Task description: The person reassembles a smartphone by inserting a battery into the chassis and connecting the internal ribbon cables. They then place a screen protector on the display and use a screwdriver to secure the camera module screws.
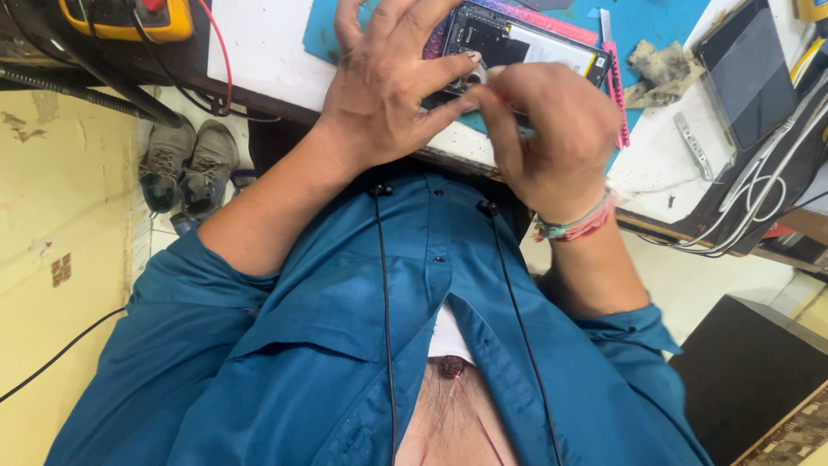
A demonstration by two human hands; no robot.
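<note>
An opened phone with its back removed lies on a blue mat at the table's near edge. My left hand lies over its left end, fingers spread on top and thumb pressing at the camera area. My right hand, with a woven band at the wrist, hovers over the phone's near edge, thumb and forefinger pinched together close to the left thumb. Whether something small sits in the pinch is hidden. A pink-handled tool lies on the mat just past the right hand.
A yellow multimeter with red and black leads sits far left. A white sheet, a dirty rag, metal tweezers, a cased tablet and white cables are on the table. Shoes and a black box stand on the floor.
</note>
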